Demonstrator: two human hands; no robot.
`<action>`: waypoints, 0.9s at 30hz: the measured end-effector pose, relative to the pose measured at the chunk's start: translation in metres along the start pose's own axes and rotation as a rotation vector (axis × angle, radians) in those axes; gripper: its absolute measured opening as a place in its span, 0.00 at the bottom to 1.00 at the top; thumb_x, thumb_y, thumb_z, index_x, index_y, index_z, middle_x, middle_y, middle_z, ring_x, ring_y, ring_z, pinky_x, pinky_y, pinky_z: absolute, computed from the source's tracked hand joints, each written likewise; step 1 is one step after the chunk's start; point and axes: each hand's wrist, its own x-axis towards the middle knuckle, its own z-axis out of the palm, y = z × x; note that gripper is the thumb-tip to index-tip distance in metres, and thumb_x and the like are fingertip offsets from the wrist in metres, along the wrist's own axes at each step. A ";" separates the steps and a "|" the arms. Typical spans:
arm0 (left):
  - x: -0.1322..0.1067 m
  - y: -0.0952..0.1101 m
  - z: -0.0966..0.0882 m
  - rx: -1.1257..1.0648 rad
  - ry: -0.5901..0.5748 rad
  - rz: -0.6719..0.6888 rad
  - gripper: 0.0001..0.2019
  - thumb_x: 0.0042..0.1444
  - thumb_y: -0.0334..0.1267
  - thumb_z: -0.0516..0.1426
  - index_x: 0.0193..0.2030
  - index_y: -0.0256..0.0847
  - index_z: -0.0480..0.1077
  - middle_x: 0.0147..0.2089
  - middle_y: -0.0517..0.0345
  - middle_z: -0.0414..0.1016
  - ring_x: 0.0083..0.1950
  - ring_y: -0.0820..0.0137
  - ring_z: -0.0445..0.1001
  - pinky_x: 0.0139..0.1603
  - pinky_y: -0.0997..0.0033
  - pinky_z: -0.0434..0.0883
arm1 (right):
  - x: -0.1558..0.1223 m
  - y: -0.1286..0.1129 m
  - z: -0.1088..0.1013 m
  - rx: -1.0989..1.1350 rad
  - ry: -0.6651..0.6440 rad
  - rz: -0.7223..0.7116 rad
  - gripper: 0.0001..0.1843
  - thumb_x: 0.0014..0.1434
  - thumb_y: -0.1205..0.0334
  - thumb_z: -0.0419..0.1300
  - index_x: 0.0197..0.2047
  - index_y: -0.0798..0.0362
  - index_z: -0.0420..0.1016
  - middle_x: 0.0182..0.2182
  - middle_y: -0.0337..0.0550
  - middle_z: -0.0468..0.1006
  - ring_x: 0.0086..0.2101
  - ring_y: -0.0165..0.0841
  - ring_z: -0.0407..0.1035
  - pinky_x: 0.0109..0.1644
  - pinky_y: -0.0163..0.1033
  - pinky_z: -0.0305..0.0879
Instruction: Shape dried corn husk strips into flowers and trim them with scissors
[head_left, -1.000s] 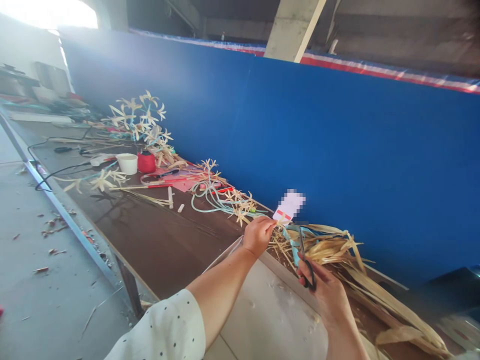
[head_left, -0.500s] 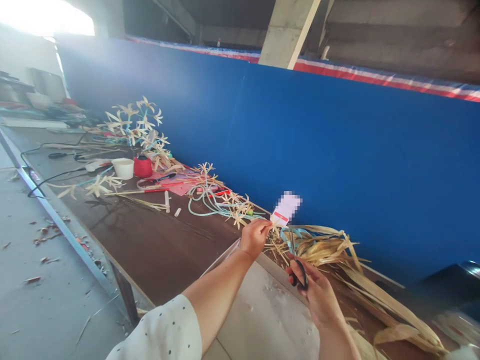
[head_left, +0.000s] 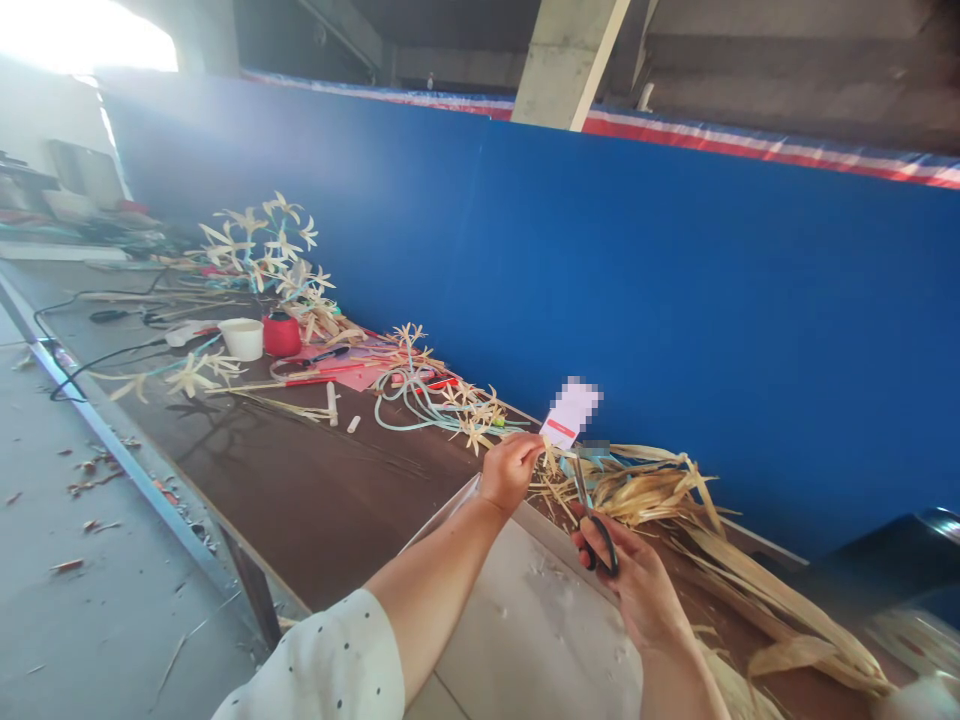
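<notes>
My left hand (head_left: 511,470) is closed in a pinch on a small pale strip of dried husk (head_left: 550,456), whose tip sticks out to the right of the fingers. In my right hand (head_left: 637,580) is a pair of scissors (head_left: 582,487) with black handles, fingers through the loops. Its blades point up and away, close to the right of the husk strip. Whether the blades touch the strip I cannot tell. Just behind the strip stands a white and red card or screen (head_left: 561,432), partly pixelated. Dried husks (head_left: 652,490) lie beyond the scissors.
Pale husk flowers (head_left: 472,430) with light green stems lie along the brown table (head_left: 300,510). Further left are a white cup (head_left: 241,342), a red pot (head_left: 282,336), a hot glue gun (head_left: 191,333) with a cord, and taller husk flowers (head_left: 259,250). A blue partition (head_left: 675,300) runs behind.
The scissor blades lean slightly more to the left, near the husk strip. My left hand keeps its pinch in nearly the same place. The view has shifted slightly.
</notes>
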 end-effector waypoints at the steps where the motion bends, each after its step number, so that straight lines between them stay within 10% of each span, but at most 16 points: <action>1: 0.000 0.000 0.000 -0.006 0.003 0.008 0.07 0.56 0.35 0.54 0.37 0.41 0.74 0.39 0.55 0.77 0.42 0.71 0.75 0.46 0.71 0.72 | 0.001 0.001 -0.001 -0.004 -0.001 -0.003 0.29 0.45 0.48 0.65 0.48 0.54 0.74 0.27 0.42 0.74 0.25 0.29 0.63 0.21 0.31 0.51; 27: 0.000 -0.002 -0.001 -0.007 -0.016 -0.021 0.08 0.56 0.32 0.53 0.38 0.41 0.74 0.41 0.55 0.77 0.44 0.71 0.74 0.48 0.70 0.71 | -0.001 0.000 0.000 0.035 0.030 0.003 0.24 0.43 0.51 0.68 0.42 0.55 0.78 0.23 0.38 0.71 0.22 0.25 0.61 0.26 0.31 0.58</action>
